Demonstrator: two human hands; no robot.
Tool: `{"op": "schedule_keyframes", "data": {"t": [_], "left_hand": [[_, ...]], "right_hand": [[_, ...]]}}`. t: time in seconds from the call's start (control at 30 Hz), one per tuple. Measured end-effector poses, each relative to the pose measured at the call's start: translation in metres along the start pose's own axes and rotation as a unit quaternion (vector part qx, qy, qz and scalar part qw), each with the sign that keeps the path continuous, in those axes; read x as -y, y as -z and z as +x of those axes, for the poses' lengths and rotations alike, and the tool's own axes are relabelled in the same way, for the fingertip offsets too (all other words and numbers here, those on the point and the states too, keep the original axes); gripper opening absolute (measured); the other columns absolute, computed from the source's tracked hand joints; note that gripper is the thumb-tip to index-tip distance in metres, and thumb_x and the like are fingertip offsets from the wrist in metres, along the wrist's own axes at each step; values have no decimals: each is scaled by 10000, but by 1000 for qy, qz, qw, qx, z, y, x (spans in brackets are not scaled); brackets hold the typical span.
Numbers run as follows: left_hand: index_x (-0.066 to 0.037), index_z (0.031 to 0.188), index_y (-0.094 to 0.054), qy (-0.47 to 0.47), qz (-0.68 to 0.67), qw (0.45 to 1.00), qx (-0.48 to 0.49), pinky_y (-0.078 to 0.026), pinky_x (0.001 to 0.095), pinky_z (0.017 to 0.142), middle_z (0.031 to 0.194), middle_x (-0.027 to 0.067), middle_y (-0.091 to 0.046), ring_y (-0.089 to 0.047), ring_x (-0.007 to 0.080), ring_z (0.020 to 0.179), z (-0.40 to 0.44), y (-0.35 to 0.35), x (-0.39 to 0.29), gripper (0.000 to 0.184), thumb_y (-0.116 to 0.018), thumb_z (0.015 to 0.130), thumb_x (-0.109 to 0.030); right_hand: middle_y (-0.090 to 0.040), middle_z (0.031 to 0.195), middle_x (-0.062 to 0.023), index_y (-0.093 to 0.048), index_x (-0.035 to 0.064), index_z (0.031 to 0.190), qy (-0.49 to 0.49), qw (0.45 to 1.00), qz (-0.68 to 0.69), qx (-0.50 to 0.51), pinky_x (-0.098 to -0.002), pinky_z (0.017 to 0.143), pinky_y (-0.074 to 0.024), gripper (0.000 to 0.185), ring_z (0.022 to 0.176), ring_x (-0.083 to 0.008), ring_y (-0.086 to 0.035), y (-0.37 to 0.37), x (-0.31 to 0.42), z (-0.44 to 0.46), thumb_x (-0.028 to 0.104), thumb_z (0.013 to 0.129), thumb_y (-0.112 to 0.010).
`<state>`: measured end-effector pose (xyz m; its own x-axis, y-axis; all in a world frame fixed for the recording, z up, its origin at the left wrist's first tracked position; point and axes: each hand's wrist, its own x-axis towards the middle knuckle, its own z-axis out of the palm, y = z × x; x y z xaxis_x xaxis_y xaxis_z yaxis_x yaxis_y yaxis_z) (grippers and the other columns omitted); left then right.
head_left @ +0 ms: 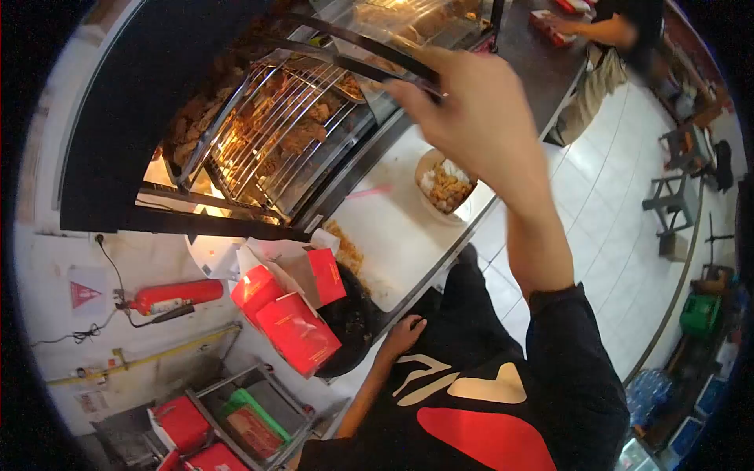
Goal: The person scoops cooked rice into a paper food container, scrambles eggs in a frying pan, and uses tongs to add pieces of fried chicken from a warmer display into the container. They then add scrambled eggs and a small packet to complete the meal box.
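Note:
My right hand (479, 118) is closed around the handle end of metal tongs (361, 67). The tongs reach into a lit display case; their far tips are hard to make out. Wire racks (271, 129) in the case hold pieces of fried chicken (302, 137). Below my right wrist, an open paper box (428, 162) of rice and chopped, crumbed food (448, 191) stands on a white board (393, 247). Low by my body, my left hand (404, 336) has loosely curled fingers beside the counter edge, with nothing visible in them.
Red-and-white cartons (294, 330) stand at the board's left end, beside a dark round pan (351, 322). Crumbs (345, 247) lie on the board. A fire extinguisher (177, 297) hangs on the wall. At the top right, another person's hand (561, 30) touches a red box.

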<state>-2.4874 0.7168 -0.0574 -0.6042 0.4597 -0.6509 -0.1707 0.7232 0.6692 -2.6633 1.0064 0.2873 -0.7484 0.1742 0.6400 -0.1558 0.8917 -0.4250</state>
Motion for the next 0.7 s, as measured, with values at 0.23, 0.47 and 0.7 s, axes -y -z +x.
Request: {"op": "schedule_keyframes", "data": {"t": [0.23, 0.47, 0.7], "left_hand": [[-3, 1115, -579, -5, 17, 1000, 12, -434, 375, 895, 1090, 199, -608, -573, 334, 1039, -21, 22, -7, 447, -518, 892, -385], [-6, 1110, -585, -59, -37, 996, -46, -415, 361, 921, 1117, 188, -599, -553, 319, 1079, -11, 12, 15, 424, -531, 889, -363], [-1, 1118, -578, -110, -41, 992, -56, -409, 372, 927, 1105, 203, -595, -552, 327, 1072, -2, 14, 6, 428, -520, 901, -364]], "right_hand": [[-654, 773, -206, -690, 20, 761, -18, 1000, 13, 22, -418, 654, -541, 141, 742, -353, -659, -82, 43, 87, 121, 702, -610], [-645, 757, -228, -676, -18, 782, 14, 999, 5, -42, -408, 643, -536, 211, 702, -356, -648, -129, 46, 133, 167, 774, -575], [-651, 803, -230, -660, -28, 769, -17, 999, -30, 20, -414, 652, -539, 215, 762, -338, -658, -101, 45, 126, 90, 817, -487]]}}
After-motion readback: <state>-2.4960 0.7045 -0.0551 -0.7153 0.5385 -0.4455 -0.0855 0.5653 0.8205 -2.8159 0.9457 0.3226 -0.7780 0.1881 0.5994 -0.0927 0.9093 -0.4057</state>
